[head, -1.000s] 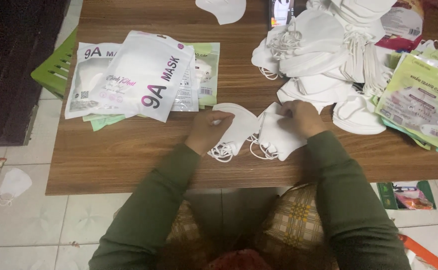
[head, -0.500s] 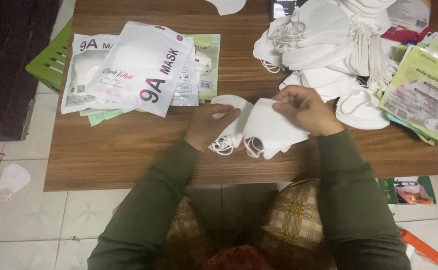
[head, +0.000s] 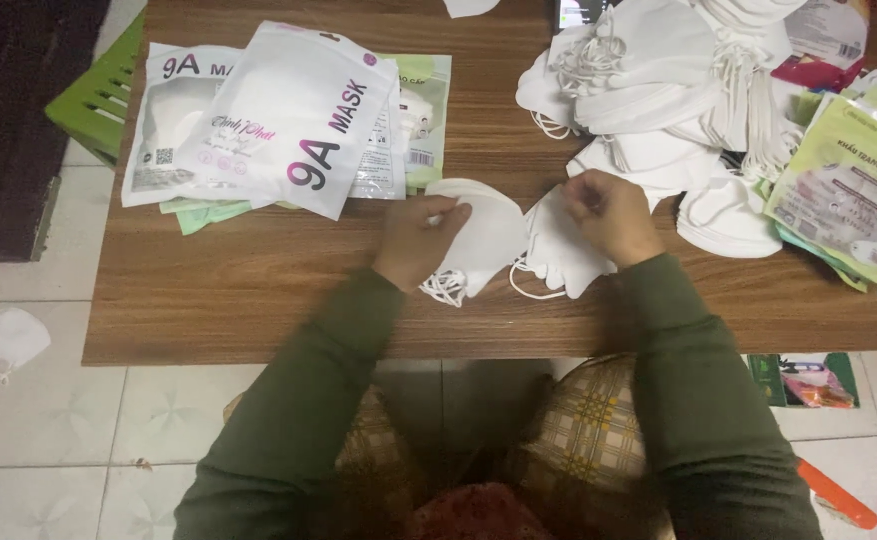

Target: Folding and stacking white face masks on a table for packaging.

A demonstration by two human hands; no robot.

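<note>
My left hand grips a white folded face mask, its ear loops hanging below at the table's front. My right hand pinches a second white mask lying just right of the first one. Both hands are over the wooden table, close together near its front middle. Green sleeves cover both forearms.
A stack of white and green mask pouches lies at the table's left. A heap of loose white masks fills the back right, with green packets at the right edge. One mask lies on the tiled floor at left.
Both hands have moved apart a little, separating the two masks. The left hand's mask has come away to the left from the right one.
</note>
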